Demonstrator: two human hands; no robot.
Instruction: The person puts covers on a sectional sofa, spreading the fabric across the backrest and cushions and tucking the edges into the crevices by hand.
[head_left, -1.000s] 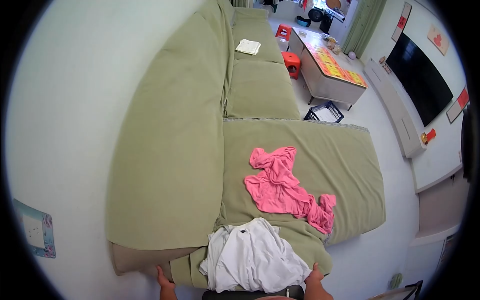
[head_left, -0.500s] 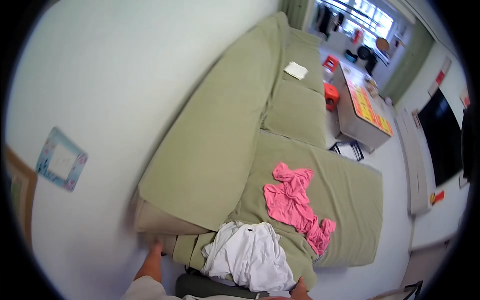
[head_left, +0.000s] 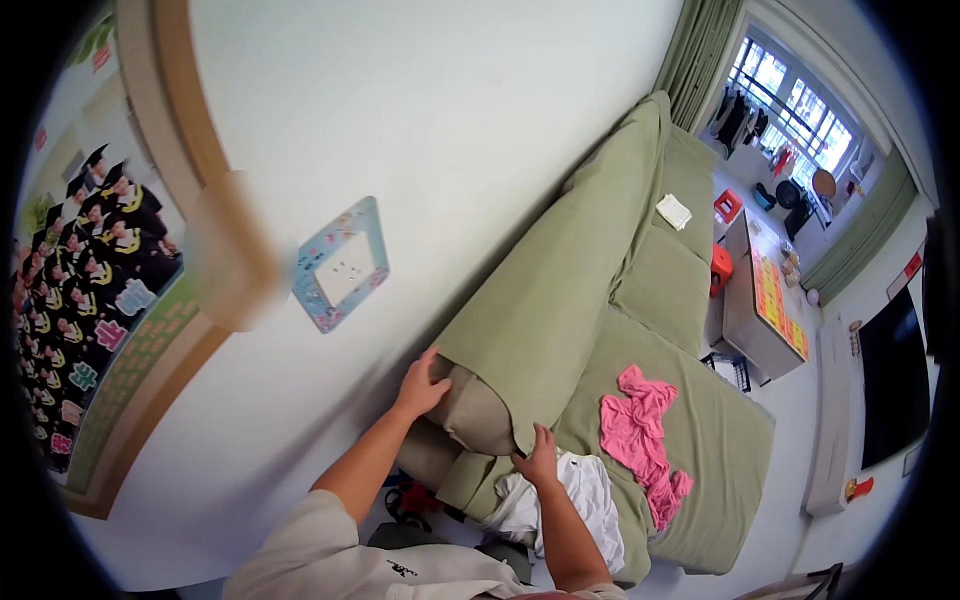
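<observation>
My left hand [head_left: 423, 385] is at the near end of the sofa backrest, its fingers closed on the wall-side corner of the green cover [head_left: 540, 310]. With my right hand [head_left: 538, 458] I pinch the cover's other near corner. Between my hands the brown end of the backrest [head_left: 475, 412] shows under the cloth. A crumpled white shirt [head_left: 590, 500] lies on the seat just right of my right forearm, partly hidden by it. Farther right, a pink garment [head_left: 640, 425] is spread loosely on the green seat cover [head_left: 715, 460].
A folded white cloth [head_left: 674, 211] lies on the far seat. Beyond are red stools [head_left: 721, 268], a long table [head_left: 745, 310], a dark basket [head_left: 728, 372] and a television [head_left: 893, 380]. The left wall [head_left: 420, 130] holds a switch panel [head_left: 343, 268] and a framed group photo [head_left: 90, 270].
The view has swung left towards the wall. My left hand has risen to the backrest cover's corner; my right hand has left the seat edge by the white shirt and taken the other corner.
</observation>
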